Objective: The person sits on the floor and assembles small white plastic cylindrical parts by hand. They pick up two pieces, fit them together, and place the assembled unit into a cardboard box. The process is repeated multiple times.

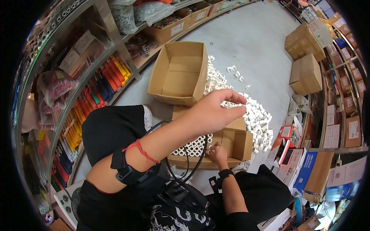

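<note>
In the head view, the left hand (215, 109) hangs over the near edge of a heap of white pipe fittings (259, 120), its thumb and fingers spread apart with a gap at the tips and nothing held between them. The right hand (218, 153) is lower down, inside a low cardboard box (243, 144), its fingers bent together at the right end of packed rows of white fittings (195, 149) whose round ends face up; whether it pinches one I cannot tell. These rows fill the part of the box left of the right hand, while bare bottom shows on the right, up to the right wall, leaving that hand room on this side. The left forearm crosses above the box and hides part of its far edge, and a black cable (188, 178) loops in front of the rows. Just beyond stands a taller cardboard box (179, 73), open at the top, the heap lying along its right side. A few loose fittings (236, 74) lie just off the heap's far edge on the grey floor (246, 34), which runs on between the shelf (127, 57) on the left and closed cartons (306, 75) on the right. The person's knees bound the low box on both near sides.
</note>
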Demonstrator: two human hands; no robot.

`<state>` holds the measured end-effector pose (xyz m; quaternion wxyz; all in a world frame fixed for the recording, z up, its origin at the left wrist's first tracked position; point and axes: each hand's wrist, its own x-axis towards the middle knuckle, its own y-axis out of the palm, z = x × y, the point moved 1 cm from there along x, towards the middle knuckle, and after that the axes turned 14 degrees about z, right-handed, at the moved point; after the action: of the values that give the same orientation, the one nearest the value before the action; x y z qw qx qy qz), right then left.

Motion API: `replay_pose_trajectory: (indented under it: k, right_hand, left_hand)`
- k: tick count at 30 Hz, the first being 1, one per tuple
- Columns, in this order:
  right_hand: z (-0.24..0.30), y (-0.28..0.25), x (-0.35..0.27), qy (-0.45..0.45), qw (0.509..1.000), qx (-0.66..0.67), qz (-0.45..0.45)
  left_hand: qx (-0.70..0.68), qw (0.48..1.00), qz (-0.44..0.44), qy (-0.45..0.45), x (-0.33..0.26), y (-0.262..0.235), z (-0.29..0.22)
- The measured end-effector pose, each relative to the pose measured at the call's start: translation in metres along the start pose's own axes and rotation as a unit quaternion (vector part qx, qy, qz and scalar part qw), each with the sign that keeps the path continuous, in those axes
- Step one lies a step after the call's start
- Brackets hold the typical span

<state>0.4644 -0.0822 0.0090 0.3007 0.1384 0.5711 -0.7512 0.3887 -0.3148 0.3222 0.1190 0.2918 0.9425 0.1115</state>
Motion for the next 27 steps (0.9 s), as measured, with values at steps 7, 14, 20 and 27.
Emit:
replay_pose_trajectory:
  k: [7,14,20,27]
  right_hand:
    - [0.005,0.002,0.007,-0.025,0.998,0.029,-0.056]
    - [-0.008,0.023,0.021,-0.054,0.971,0.214,-0.093]
    - [-0.019,0.038,0.028,0.043,0.908,0.405,-0.098]
    - [-0.037,0.052,0.043,0.106,0.918,0.382,-0.016]
  left_hand:
    - [-0.007,1.0,-0.015,0.006,0.0,-0.003,0.005]
    - [0.004,1.0,-0.027,0.014,-0.001,-0.005,0.008]
    - [0.006,0.999,-0.026,0.031,-0.003,-0.005,0.009]
    - [0.003,1.0,-0.014,0.012,-0.006,-0.004,0.006]
